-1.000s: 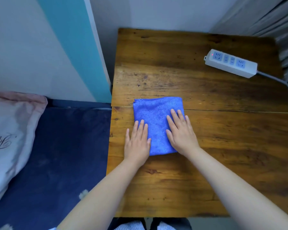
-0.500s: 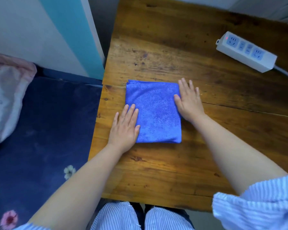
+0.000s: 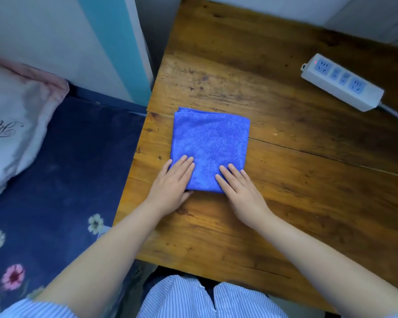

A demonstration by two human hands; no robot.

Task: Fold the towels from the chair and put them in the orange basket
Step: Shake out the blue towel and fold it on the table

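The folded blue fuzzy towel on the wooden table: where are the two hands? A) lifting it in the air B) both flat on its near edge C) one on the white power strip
B: the left hand and right hand lie flat, fingers straight, on the near edge of the folded blue fuzzy towel.

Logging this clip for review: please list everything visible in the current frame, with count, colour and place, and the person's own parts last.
towel: 1, blue, folded into a rectangle, flat on the table's left part
table: 1, brown worn wood, fills the centre and right
power strip: 1, white with bluish sockets and a small red light, far right of the table, cable leading off right
pillow: 1, white with pink edge and dark script, on the bed at left
bed cover: 1, dark blue with flowers, left of the table
wall panel: 1, teal and white, upper left
left hand: flat on the towel's near left corner
right hand: flat on the towel's near right corner
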